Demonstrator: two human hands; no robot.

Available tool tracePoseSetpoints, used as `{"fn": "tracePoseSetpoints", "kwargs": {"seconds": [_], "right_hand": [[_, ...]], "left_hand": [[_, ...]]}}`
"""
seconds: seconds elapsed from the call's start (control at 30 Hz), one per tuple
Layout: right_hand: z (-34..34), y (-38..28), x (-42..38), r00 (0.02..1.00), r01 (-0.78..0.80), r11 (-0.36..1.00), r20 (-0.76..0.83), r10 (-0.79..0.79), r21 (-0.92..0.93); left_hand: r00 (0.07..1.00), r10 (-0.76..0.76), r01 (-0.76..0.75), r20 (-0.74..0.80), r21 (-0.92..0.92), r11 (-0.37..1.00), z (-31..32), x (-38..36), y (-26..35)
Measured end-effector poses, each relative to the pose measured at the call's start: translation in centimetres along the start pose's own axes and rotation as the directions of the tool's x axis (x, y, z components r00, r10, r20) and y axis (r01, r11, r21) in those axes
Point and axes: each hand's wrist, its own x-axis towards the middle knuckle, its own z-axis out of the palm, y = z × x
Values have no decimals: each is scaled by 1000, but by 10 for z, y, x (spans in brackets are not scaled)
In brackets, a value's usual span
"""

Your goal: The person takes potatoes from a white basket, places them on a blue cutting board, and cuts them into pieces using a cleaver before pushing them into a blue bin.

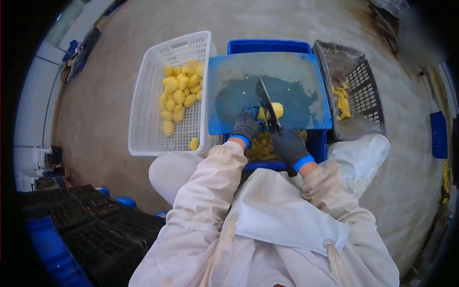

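On the wet blue cutting board (229, 95) lies a peeled yellow potato (277, 110). A large knife (267, 101) stands across it, its dark blade pointing away from me, with potato showing on both sides. My right hand (289, 145), in a dark glove with a blue cuff, is wrapped round the knife's handle. From the left, my left hand (246, 125), gloved the same way, grips the potato's near left end with bent fingers. Cut potato pieces (262, 147) fill part of the blue crate (321, 143) beneath the board's near edge.
To the left, a white perforated basket (136, 115) holds many peeled potatoes (179, 93). A grey crate (366, 86) with yellow scraps (343, 103) stands at the right. Black crates (95, 220) are stacked at lower left. A blue container (438, 135) sits by the right wall.
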Motion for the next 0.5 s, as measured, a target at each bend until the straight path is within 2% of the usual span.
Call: {"fn": "tracePoseSetpoints", "kwargs": {"seconds": [0.07, 0.13, 0.17, 0.2, 0.23, 0.27, 0.3, 0.37, 0.4, 0.43, 0.47, 0.5], "right_hand": [[-9, 20, -20, 980, 113, 985, -151, -131, -127], [-19, 37, -39, 971, 106, 975, -189, -143, -197], [-23, 45, -44, 956, -44, 969, -271, 112, 245], [-26, 53, -46, 897, -139, 751, -239, 373, 646], [-29, 67, -47, 898, -135, 753, -241, 368, 645], [-29, 85, -50, 897, 22, 970, -432, 87, 242], [-30, 99, -52, 842, 163, 961, -477, -253, -222], [-25, 113, -50, 918, 68, 973, -369, -147, -219], [-11, 129, -41, 952, -9, 936, -282, 115, 351], [-28, 114, -42, 980, -34, 999, -194, 35, 11], [-8, 134, -33, 958, 2, 939, -270, 97, 343], [-12, 131, -30, 943, 109, 994, -316, -102, 5]], "left_hand": [[996, 52, -49, -70, 49, 998, -5, 11, 1], [989, 93, -82, -118, 90, 993, 0, 17, 5], [981, 139, -124, -133, 115, 986, 5, 26, 10], [970, 190, -168, -150, 147, 975, 11, 34, 15], [970, 188, -166, -155, 148, 975, 19, 34, 20], [940, 304, -261, -153, 251, 932, 37, 28, 23], [902, 409, -340, -139, 355, 871, 50, 20, 26], [919, 389, -393, 59, 150, 907, 45, -5, 41], [892, 449, -452, 54, 132, 882, 50, -21, 43], [862, 506, -507, 47, 111, 854, 48, -34, 40], [885, 464, -465, 38, 126, 876, 34, -38, 30], [829, 558, -544, -39, 174, 821, 13, -40, 25]]}}
